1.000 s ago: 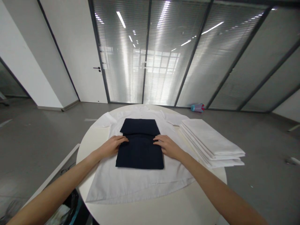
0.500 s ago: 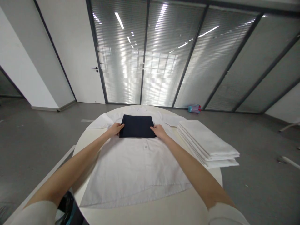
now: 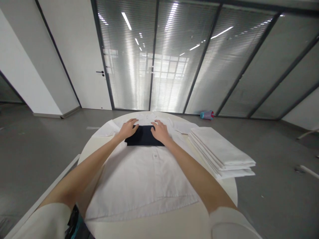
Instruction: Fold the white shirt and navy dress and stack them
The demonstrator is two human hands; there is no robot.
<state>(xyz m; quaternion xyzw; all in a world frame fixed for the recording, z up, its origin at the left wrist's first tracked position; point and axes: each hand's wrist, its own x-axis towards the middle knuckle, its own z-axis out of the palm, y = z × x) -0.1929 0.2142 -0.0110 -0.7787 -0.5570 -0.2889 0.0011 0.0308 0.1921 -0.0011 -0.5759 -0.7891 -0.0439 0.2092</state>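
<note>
Both hands lie flat on a dark cloth (image 3: 144,136), fingers spread, not gripping. Left hand (image 3: 128,128) is on the cloth's left part, right hand (image 3: 160,131) on its right part. The cloth is folded small & sits on the far end of a white shirt (image 3: 139,176), near its collar. The shirt is spread out on a round white table (image 3: 159,225). A pile of folded white cloths (image 3: 220,151) sits on the table, just right of the shirt. A bottle (image 3: 206,115) lies on the floor past the table.
</note>
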